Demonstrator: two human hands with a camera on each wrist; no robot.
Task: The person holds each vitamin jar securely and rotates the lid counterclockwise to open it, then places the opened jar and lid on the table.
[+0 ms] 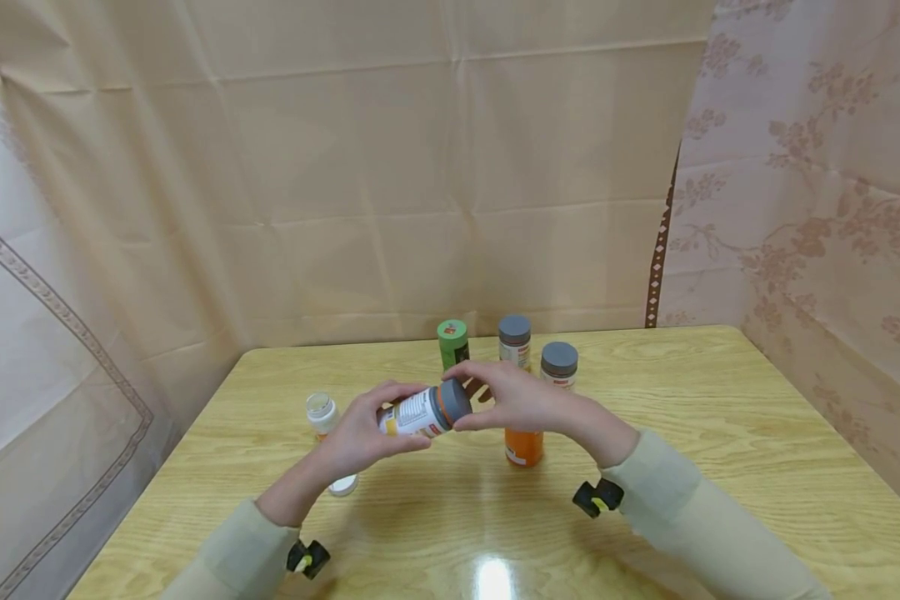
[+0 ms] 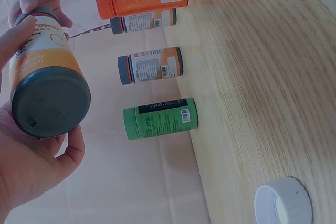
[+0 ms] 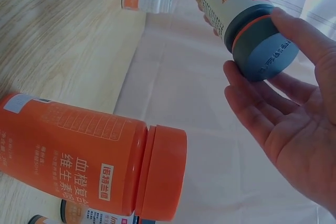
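Note:
My left hand [image 1: 360,435] grips a white and yellow-orange supplement bottle [image 1: 412,415] by its body, held tilted above the table. The bottle's dark grey cap [image 1: 454,402] is on it and points right, with a thin orange band below the cap. My right hand [image 1: 528,398] pinches this cap between thumb and fingers; the right wrist view shows the thumb on the cap's upper side and fingertips below. Beyond the left hand stands a small white bottle [image 1: 321,407] without a cap, partly hidden. A white cap [image 1: 342,485] lies on the table near my left wrist.
Behind my hands stand a green canister [image 1: 452,335], two grey-capped bottles [image 1: 514,330] [image 1: 559,358] and an orange bottle [image 1: 523,448], which my right hand partly covers. The wooden table [image 1: 690,467] ends at a beige curtain [image 1: 345,183] at the back.

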